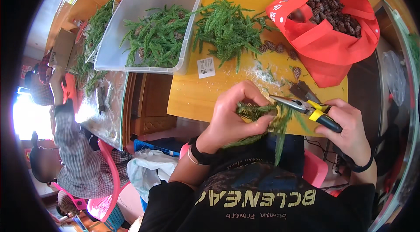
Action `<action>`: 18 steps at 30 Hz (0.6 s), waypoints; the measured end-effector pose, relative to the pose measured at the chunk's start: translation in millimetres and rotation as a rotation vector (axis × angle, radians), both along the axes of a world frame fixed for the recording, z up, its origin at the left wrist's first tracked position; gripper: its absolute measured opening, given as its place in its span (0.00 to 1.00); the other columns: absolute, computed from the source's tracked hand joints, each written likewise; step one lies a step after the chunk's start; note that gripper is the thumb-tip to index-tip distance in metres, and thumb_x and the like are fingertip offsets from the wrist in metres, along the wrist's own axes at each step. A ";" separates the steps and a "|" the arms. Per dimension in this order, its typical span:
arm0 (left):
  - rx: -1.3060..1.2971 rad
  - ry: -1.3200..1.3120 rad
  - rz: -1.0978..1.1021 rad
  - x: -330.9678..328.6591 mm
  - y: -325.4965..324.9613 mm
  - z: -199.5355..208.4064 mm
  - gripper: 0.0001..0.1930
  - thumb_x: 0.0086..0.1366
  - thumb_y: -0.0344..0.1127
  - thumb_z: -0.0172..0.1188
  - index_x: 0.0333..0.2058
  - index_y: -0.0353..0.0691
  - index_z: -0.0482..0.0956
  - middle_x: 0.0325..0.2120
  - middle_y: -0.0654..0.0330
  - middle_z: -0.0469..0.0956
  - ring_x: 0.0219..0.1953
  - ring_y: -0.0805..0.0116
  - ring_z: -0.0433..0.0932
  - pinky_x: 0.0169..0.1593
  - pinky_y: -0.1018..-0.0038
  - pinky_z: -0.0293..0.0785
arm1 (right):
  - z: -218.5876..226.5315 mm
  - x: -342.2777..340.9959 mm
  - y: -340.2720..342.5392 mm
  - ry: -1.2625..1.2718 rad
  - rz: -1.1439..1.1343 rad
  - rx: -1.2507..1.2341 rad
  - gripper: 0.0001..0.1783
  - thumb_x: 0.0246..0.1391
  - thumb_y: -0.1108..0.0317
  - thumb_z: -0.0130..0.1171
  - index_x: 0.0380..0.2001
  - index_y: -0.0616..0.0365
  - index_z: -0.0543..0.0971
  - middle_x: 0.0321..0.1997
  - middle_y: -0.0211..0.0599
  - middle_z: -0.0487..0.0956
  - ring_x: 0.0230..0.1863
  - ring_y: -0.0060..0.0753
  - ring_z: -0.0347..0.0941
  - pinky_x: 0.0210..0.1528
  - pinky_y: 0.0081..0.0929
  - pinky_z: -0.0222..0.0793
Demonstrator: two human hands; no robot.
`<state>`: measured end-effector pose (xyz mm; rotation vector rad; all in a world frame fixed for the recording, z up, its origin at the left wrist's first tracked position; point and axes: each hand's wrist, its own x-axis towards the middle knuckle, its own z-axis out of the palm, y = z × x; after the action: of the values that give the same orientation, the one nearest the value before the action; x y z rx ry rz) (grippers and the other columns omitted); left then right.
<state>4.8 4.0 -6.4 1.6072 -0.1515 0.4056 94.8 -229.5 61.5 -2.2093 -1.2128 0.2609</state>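
My left hand [234, 116] is closed around a green artificial pine sprig [283, 129] in front of my chest, its needles hanging below the fingers. Part of the stem is hidden by my thumb and fingers. In my right hand [352, 129] are needle-nose pliers [326, 120] with yellow and black handles. The metal jaws point left and reach just over the top of the sprig; I cannot tell whether they touch it. Behind the pliers lies a bundle of dark thin strips [302, 90]. Several small pinecones [279, 48] rest farther back on the yellow table [188, 96].
A translucent bin [116, 59] at back left holds sprigs and pinecones. Beside it stands a pile of pine sprigs [229, 28]. A red bag [323, 50] full of pinecones stands at back right. White crumbs [264, 74] and a label [206, 67] lie between. Another person [83, 157] sits at far left.
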 end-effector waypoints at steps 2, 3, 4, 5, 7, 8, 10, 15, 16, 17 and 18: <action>0.261 -0.133 0.110 1.9 -3.8 -0.6 0.15 0.40 0.21 0.65 0.26 0.38 0.69 0.26 0.58 0.74 0.28 0.68 0.75 0.32 0.77 0.71 | 0.3 -5.9 1.2 -0.020 -0.056 -0.010 0.18 0.34 0.65 0.68 0.18 0.63 0.69 0.19 0.44 0.69 0.25 0.50 0.68 0.31 0.36 0.67; 0.450 -0.242 0.205 2.2 -7.0 0.2 0.15 0.39 0.21 0.65 0.27 0.37 0.70 0.26 0.56 0.75 0.27 0.65 0.75 0.31 0.75 0.72 | -0.7 -8.8 1.0 -0.025 -0.122 -0.021 0.18 0.32 0.67 0.68 0.18 0.63 0.67 0.21 0.45 0.68 0.25 0.50 0.68 0.29 0.35 0.64; 0.638 -0.350 0.300 2.6 -9.2 1.5 0.15 0.39 0.21 0.66 0.27 0.37 0.71 0.27 0.55 0.76 0.27 0.63 0.76 0.30 0.73 0.72 | -1.0 -11.1 1.1 -0.029 -0.188 -0.032 0.17 0.31 0.70 0.67 0.17 0.64 0.66 0.23 0.47 0.68 0.25 0.50 0.67 0.26 0.34 0.62; 0.696 -0.394 0.326 3.0 -10.3 4.5 0.16 0.37 0.21 0.67 0.28 0.37 0.72 0.27 0.54 0.75 0.27 0.60 0.75 0.29 0.70 0.73 | 0.7 -12.8 1.7 -0.030 -0.187 -0.032 0.17 0.31 0.70 0.67 0.17 0.64 0.66 0.23 0.47 0.68 0.25 0.50 0.67 0.26 0.34 0.62; 0.655 -0.345 0.319 2.7 -10.4 0.3 0.16 0.38 0.20 0.66 0.28 0.37 0.72 0.27 0.55 0.75 0.28 0.61 0.76 0.30 0.72 0.73 | 4.1 -15.4 3.2 0.035 -0.193 -0.110 0.15 0.31 0.71 0.66 0.18 0.64 0.68 0.24 0.47 0.69 0.25 0.48 0.67 0.26 0.33 0.62; 0.615 -0.295 0.311 2.1 -9.7 -1.5 0.16 0.39 0.20 0.65 0.28 0.37 0.72 0.27 0.55 0.75 0.29 0.61 0.76 0.31 0.73 0.73 | 4.1 -14.8 3.3 0.035 -0.190 -0.110 0.15 0.31 0.71 0.66 0.18 0.64 0.68 0.24 0.47 0.69 0.25 0.48 0.67 0.26 0.33 0.62; 0.495 -0.261 0.297 5.0 -8.1 -1.6 0.15 0.40 0.19 0.65 0.28 0.37 0.71 0.28 0.55 0.75 0.30 0.63 0.76 0.32 0.74 0.73 | 4.6 -11.7 -2.3 0.140 -0.159 -0.070 0.13 0.32 0.70 0.65 0.22 0.64 0.73 0.28 0.46 0.72 0.29 0.45 0.70 0.30 0.31 0.63; -0.053 0.051 0.101 -4.3 8.0 -21.2 0.15 0.48 0.20 0.60 0.33 0.38 0.65 0.34 0.54 0.73 0.35 0.69 0.74 0.40 0.74 0.71 | -13.9 -1.6 -11.5 0.443 -0.197 0.022 0.15 0.42 0.67 0.57 0.33 0.66 0.75 0.34 0.44 0.75 0.39 0.33 0.71 0.43 0.26 0.63; -0.142 0.060 0.046 -5.6 10.6 -20.3 0.15 0.49 0.22 0.62 0.33 0.37 0.66 0.36 0.57 0.73 0.36 0.75 0.72 0.40 0.77 0.71 | -31.5 -2.3 -13.9 0.444 -0.214 0.060 0.15 0.43 0.66 0.55 0.34 0.66 0.74 0.34 0.43 0.75 0.39 0.32 0.70 0.43 0.26 0.63; -0.142 0.059 0.046 -6.5 11.0 -18.7 0.15 0.49 0.22 0.62 0.33 0.37 0.66 0.36 0.57 0.73 0.36 0.75 0.72 0.40 0.77 0.71 | -43.7 -4.9 -12.4 0.473 -0.220 0.046 0.15 0.45 0.68 0.53 0.35 0.66 0.73 0.35 0.45 0.74 0.40 0.35 0.70 0.44 0.27 0.62; -0.409 0.120 -0.095 -7.0 9.5 -15.0 0.15 0.49 0.21 0.61 0.33 0.38 0.66 0.36 0.58 0.72 0.37 0.73 0.72 0.41 0.76 0.70 | -55.4 -8.8 -11.2 0.392 -0.196 0.030 0.14 0.45 0.69 0.53 0.35 0.66 0.72 0.36 0.46 0.73 0.40 0.39 0.70 0.44 0.28 0.63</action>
<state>-2.1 13.6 -21.4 1.2120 -0.0481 0.2459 86.1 -240.7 6.1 -2.1048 -0.7783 0.5601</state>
